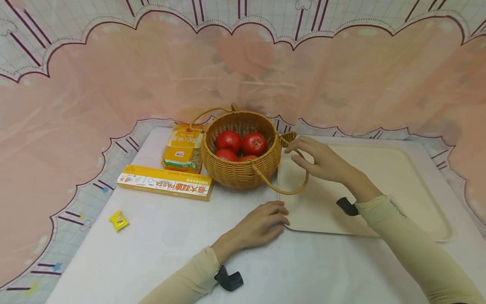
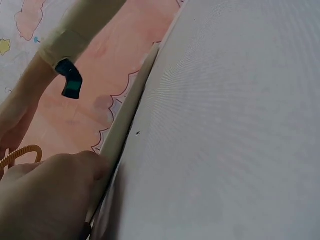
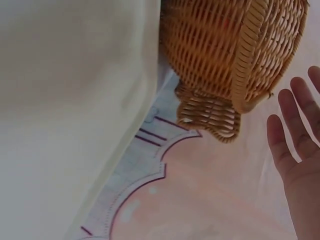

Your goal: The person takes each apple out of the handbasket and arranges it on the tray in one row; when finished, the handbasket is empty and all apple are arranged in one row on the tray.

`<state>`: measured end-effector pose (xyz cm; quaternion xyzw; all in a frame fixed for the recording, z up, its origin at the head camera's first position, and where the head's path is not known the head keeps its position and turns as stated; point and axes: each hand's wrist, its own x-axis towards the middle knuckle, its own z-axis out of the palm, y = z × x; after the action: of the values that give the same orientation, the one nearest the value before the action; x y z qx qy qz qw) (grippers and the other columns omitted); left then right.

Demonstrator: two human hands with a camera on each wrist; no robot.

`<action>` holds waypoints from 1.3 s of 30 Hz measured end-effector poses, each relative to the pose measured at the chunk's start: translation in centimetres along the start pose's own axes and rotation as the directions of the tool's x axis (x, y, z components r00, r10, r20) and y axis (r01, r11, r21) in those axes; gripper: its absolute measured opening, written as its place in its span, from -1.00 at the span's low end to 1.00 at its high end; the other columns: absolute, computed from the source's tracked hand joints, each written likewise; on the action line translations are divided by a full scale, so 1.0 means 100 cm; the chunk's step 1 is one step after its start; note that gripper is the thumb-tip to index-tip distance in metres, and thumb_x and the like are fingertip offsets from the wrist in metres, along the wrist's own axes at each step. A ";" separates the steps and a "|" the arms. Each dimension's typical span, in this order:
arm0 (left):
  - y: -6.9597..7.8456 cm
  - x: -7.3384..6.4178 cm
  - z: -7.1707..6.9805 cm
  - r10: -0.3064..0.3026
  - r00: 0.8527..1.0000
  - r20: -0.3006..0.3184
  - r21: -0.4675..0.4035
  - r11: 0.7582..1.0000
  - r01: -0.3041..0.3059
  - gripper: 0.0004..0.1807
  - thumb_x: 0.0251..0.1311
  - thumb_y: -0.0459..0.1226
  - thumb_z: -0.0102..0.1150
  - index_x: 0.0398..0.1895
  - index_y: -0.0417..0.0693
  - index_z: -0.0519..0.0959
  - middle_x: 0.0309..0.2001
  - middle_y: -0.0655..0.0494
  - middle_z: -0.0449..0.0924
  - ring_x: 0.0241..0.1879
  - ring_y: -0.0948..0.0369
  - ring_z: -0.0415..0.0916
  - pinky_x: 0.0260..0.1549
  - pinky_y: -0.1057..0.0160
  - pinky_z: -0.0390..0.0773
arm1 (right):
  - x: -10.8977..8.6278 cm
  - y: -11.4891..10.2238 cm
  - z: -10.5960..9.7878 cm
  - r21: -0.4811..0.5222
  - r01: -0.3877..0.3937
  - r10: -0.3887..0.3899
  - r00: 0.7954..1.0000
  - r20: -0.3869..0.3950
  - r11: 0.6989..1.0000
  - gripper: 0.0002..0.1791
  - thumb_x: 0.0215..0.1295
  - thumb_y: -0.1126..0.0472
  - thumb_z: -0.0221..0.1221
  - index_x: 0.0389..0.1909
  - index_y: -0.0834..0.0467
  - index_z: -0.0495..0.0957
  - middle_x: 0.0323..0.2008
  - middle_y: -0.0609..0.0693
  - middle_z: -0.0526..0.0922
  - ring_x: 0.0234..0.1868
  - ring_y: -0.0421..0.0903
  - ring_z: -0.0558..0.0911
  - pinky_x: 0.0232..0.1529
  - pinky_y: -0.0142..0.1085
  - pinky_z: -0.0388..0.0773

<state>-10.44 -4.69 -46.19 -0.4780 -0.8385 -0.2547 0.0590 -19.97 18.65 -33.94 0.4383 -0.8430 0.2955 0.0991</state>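
Observation:
A round wicker basket (image 1: 243,173) with looped handles holds several red apples (image 1: 228,141). My right hand (image 1: 320,158) is beside the basket's right side, over the right handle (image 1: 292,192); its fingers look straight and spread in the right wrist view, apart from the basket wall. A fish-tail-shaped wicker piece (image 3: 210,117) sticks out from the basket there. My left hand (image 1: 258,223) rests at the near left corner of a cream tray (image 1: 379,190), its fingers loosely bent at the rim. The left wrist view shows those fingertips against the tray's edge, partly hidden.
A yellow pasta box (image 1: 165,182) lies left of the basket, with an orange bag of grain (image 1: 182,147) behind it. A small yellow wrapped packet (image 1: 119,220) lies on the white table (image 1: 159,253). Patterned pink cloth (image 1: 152,84) hangs behind.

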 end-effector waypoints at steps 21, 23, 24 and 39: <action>-0.003 -0.001 0.000 -0.011 1.000 -0.021 -0.136 0.991 0.008 -0.93 0.21 -0.16 0.19 -0.27 0.16 0.62 -0.17 0.33 0.47 0.07 0.38 0.31 0.12 0.44 0.37 | 0.080 -0.016 0.018 0.042 0.052 -0.062 0.963 0.262 0.998 -0.84 0.38 0.25 0.02 -0.16 0.09 0.58 -0.20 -0.05 0.60 -0.24 -0.20 0.51 -0.17 -0.27 0.51; -0.003 -0.001 0.000 -0.017 1.000 -0.024 -0.142 0.990 0.013 -0.95 0.18 -0.16 0.23 -0.30 0.16 0.61 -0.19 0.33 0.48 0.05 0.38 0.31 0.09 0.45 0.38 | 0.086 -0.017 0.021 0.031 0.038 -0.046 0.947 0.318 0.999 -0.82 0.39 0.26 0.00 -0.18 0.08 0.58 -0.20 -0.04 0.61 -0.21 -0.20 0.51 -0.12 -0.28 0.49; -0.003 -0.001 0.001 -0.016 0.999 -0.027 -0.145 0.989 0.012 -0.95 0.17 -0.16 0.24 -0.30 0.16 0.61 -0.20 0.33 0.48 0.04 0.38 0.32 0.09 0.45 0.38 | 0.089 -0.018 0.022 0.030 0.036 -0.044 0.938 0.343 0.999 -0.81 0.40 0.26 -0.01 -0.19 0.08 0.59 -0.21 -0.03 0.62 -0.22 -0.19 0.52 -0.12 -0.29 0.49; -0.005 0.000 0.004 -0.034 0.999 -0.016 -0.164 0.986 0.031 -0.95 0.21 -0.16 0.19 -0.28 0.19 0.61 -0.18 0.36 0.48 0.07 0.40 0.30 0.11 0.44 0.36 | 0.134 -0.019 0.033 -0.022 -0.109 0.096 0.745 0.660 0.994 -0.80 0.37 0.23 0.06 -0.08 0.12 0.59 -0.13 -0.01 0.62 -0.06 -0.10 0.56 0.04 -0.23 0.50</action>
<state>-10.84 -4.68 -46.69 -0.4653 -0.8218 -0.3281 0.0234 -26.08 6.77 -30.11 0.4683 -0.8437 0.1345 -0.2252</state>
